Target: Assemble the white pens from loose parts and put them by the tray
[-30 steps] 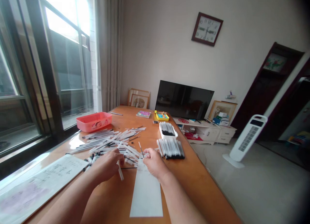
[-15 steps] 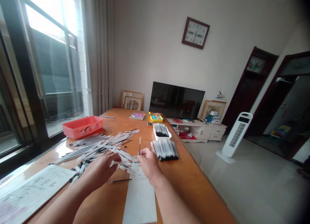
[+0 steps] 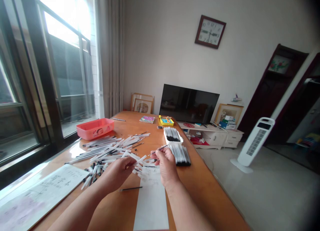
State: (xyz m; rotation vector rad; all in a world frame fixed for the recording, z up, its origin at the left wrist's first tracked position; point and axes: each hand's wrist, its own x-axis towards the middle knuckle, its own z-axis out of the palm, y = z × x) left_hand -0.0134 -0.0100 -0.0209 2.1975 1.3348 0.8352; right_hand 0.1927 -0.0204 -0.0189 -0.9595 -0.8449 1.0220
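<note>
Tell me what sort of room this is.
Most likely a living room in a home: a flat-screen TV stands on a low white cabinet, a white tower fan sits on the floor, and a wall clock hangs above.

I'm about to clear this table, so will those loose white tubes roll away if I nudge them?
The loose white tubes look round and slim, so they would probably roll when pushed across the glossy wooden table top. They seem light and fairly stiff, as they lie straight where they cross. The heap is loose, so a nudge would likely scatter it.
</note>
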